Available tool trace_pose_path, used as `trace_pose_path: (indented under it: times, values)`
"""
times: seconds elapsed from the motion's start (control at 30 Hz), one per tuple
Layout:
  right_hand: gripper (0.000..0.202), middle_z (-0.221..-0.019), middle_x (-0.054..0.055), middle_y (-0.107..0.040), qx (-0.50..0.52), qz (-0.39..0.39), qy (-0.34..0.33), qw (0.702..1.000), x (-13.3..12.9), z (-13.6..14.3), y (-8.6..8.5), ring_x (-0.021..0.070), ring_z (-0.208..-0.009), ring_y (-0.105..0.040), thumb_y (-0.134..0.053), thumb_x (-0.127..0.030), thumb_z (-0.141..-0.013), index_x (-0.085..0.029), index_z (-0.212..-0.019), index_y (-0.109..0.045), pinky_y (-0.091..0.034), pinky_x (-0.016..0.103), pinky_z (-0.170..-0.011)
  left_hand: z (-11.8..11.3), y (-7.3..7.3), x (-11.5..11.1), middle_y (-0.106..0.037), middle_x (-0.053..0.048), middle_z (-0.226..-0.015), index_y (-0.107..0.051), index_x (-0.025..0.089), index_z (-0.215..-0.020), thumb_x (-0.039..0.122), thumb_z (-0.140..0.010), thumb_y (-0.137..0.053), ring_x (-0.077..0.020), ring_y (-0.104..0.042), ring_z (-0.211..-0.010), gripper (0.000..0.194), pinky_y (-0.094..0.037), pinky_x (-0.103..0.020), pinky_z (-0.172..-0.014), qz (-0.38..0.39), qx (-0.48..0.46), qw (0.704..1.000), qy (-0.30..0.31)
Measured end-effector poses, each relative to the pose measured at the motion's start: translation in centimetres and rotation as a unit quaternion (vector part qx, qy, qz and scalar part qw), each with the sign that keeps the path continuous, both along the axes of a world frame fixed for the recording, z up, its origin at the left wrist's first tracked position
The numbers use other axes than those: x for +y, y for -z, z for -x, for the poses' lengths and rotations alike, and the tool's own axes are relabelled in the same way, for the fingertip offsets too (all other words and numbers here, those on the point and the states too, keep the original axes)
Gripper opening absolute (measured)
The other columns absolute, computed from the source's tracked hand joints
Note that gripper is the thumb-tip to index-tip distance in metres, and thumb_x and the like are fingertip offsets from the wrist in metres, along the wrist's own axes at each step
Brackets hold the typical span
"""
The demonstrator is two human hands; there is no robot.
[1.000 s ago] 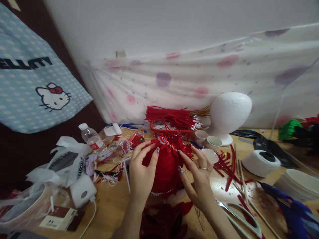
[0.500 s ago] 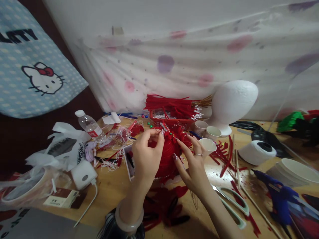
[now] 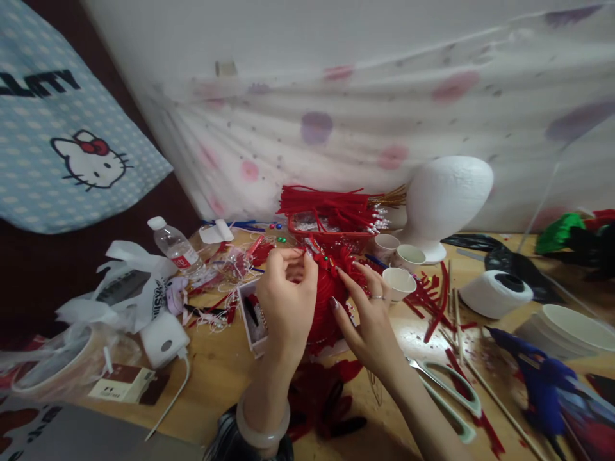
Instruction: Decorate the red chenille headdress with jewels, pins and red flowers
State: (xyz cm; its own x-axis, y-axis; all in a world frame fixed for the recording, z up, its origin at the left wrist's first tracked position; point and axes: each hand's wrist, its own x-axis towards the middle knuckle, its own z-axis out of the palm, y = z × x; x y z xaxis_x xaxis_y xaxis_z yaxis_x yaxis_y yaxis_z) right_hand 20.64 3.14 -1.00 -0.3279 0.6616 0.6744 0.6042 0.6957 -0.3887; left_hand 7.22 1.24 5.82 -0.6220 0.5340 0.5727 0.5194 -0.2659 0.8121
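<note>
Left hand [image 3: 288,294], spread wider a second ago, is now pinched on the beaded trim [image 3: 328,259] of the red wrapped form [image 3: 323,301], mid-tabletop [image 3: 211,371]; right hand [image 3: 372,304] is laid loosely open alongside. Trim adjustment is suggested. Cropped "LLATY", apparently, is read on blue cloth [image 3: 29,147]; bottle label [image 3: 186,258] is illegible.

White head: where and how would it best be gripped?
Probably grip the white head by its neck, coming from the right. The neck is slimmer than the rounded top above it, so it should be easier to encircle, and cups crowd the left and front.
</note>
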Motion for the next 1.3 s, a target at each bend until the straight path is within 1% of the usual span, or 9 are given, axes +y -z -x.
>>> trace_pose_path:
  times: [0.1,0.33,0.5,0.63,0.77,1.0,1.07,1.2,1.3]
  values:
    - [0.042,-0.144,0.017,-0.038,0.004,-0.008,-0.002,1.000,0.1,0.0,-0.1,0.0349,-0.133,-0.031,-0.049,-0.027,-0.096,-0.017,-0.137,-0.049,-0.037,0.059,-0.108,-0.1,0.3,0.0,-0.072,-0.003,-0.071,-0.057,0.020,-0.084,0.025,-0.084,-0.061,-0.0163,-0.071,-0.061,0.007,-0.057,-0.026,-0.056,0.002,-0.021,1.000,0.000]
    - [0.045,-0.142,0.018,-0.038,0.010,-0.005,-0.011,1.000,0.1,-0.1,0.0,0.0353,-0.132,-0.032,-0.049,-0.025,-0.095,-0.017,-0.139,-0.047,-0.038,0.061,-0.107,-0.1,0.9,-0.2,-0.069,-0.002,-0.065,-0.053,0.021,-0.077,0.029,-0.084,-0.061,-0.0167,-0.070,-0.054,0.013,-0.056,-0.027,-0.052,-0.002,-0.023,0.999,-0.043]
    - [0.046,-0.144,0.018,-0.038,0.013,0.000,-0.012,1.000,0.1,-0.3,0.1,0.0358,-0.133,-0.031,-0.050,-0.024,-0.094,-0.018,-0.140,-0.046,-0.038,0.062,-0.107,-0.1,0.8,-0.1,-0.067,0.000,-0.067,-0.051,0.020,-0.076,0.029,-0.088,-0.058,-0.0150,-0.070,-0.054,0.016,-0.057,-0.024,-0.051,-0.017,-0.050,0.998,-0.017]
    - [0.046,-0.144,0.018,-0.039,0.014,0.002,-0.013,1.000,0.1,-0.3,0.3,0.0354,-0.133,-0.031,-0.051,-0.024,-0.094,-0.018,-0.140,-0.047,-0.038,0.061,-0.108,0.2,1.0,-0.2,-0.067,-0.002,-0.079,-0.059,0.019,-0.080,0.029,-0.088,-0.061,-0.0133,-0.068,-0.062,0.013,-0.058,-0.023,-0.052,-0.044,-0.009,0.999,-0.008]
    - [0.046,-0.143,0.018,-0.039,0.016,0.001,-0.014,1.000,0.1,-0.3,0.4,0.0353,-0.133,-0.031,-0.051,-0.024,-0.094,-0.017,-0.139,-0.048,-0.039,0.060,-0.107,0.4,1.5,-0.3,-0.069,-0.006,-0.093,-0.065,0.018,-0.081,0.027,-0.088,-0.063,-0.0147,-0.067,-0.077,0.012,-0.060,-0.023,-0.058,-0.072,0.029,0.997,0.003]
    - [0.049,-0.145,0.015,-0.038,0.026,0.012,-0.016,0.999,0.1,-0.2,0.3,0.0338,-0.134,-0.032,-0.051,-0.023,-0.094,-0.022,-0.143,-0.046,-0.040,0.060,-0.107,0.9,2.4,-0.3,-0.069,-0.006,-0.094,-0.070,0.018,-0.088,0.028,-0.091,-0.060,-0.0150,-0.068,-0.079,0.014,-0.061,-0.026,-0.067,-0.060,0.035,0.997,0.020]
    - [0.050,-0.146,0.015,-0.037,0.025,0.015,-0.018,0.999,0.1,-0.2,0.4,0.0343,-0.134,-0.032,-0.052,-0.023,-0.093,-0.023,-0.143,-0.046,-0.040,0.061,-0.107,1.1,2.3,-0.6,-0.067,-0.005,-0.093,-0.070,0.018,-0.088,0.027,-0.093,-0.058,-0.0149,-0.067,-0.079,0.015,-0.061,-0.027,-0.070,-0.047,0.068,0.996,0.013]
    - [0.049,-0.147,0.015,-0.036,0.027,0.014,-0.019,0.999,0.1,-0.2,0.4,0.0352,-0.134,-0.032,-0.053,-0.021,-0.092,-0.023,-0.141,-0.050,-0.040,0.062,-0.106,1.5,2.0,-1.2,-0.068,-0.006,-0.092,-0.070,0.019,-0.088,0.022,-0.094,-0.056,-0.0167,-0.065,-0.090,0.016,-0.055,-0.031,-0.085,-0.030,0.157,0.987,-0.019]
    - [0.048,-0.146,0.015,-0.036,0.031,0.013,-0.020,0.999,0.1,-0.2,0.4,0.0348,-0.133,-0.032,-0.053,-0.021,-0.091,-0.023,-0.139,-0.052,-0.040,0.062,-0.106,1.5,2.1,-1.1,-0.073,-0.006,-0.093,-0.071,0.021,-0.089,0.026,-0.093,-0.058,-0.0175,-0.067,-0.089,0.015,-0.054,-0.032,-0.085,-0.019,0.123,0.992,0.001]
